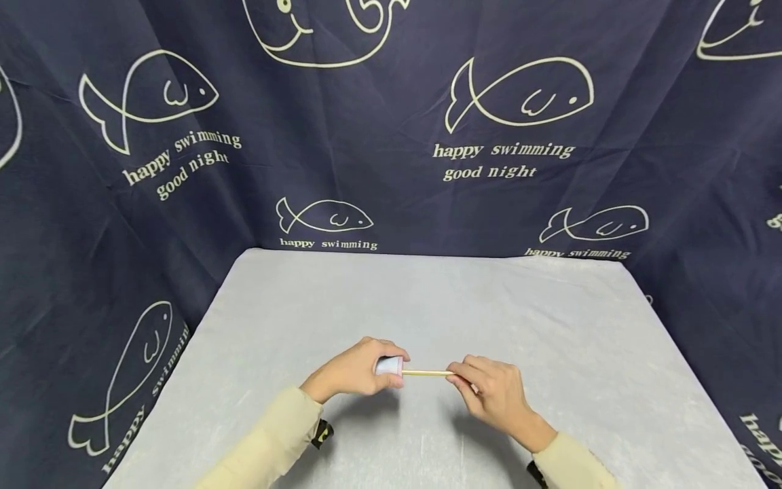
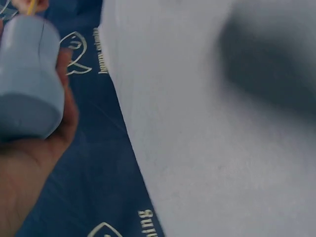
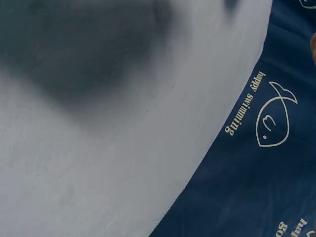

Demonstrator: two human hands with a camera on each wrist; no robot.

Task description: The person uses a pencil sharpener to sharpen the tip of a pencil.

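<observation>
A dark blue curtain (image 1: pixel 391 153) hangs around the back and sides, printed with pale fish outlines and lettering ("happy swimming" and "good night" among it). Within it spreads the counter (image 1: pixel 440 299), covered in whitish cloth, with soft shadows under the hands. Two cream sleeves, the left sleeve (image 1: pixel 263 435) and the right sleeve (image 1: pixel 577 462), reach in from the near edge. Out of them come the left hand (image 1: pixel 360 370) and the right hand (image 1: pixel 493 390), facing each other, a little apart. A pale blue container (image 1: pixel 388 366) lies sideways in the left hand, above the counter, the fingers clamped around it and its pinkish rim turned toward the right hand. A dark band (image 1: pixel 322 433) shows at the left cuff. Thinnest of all, a yellow stick (image 1: pixel 424 373) runs level from the container's rim to the right hand, whose fingers pinch its other end.
</observation>
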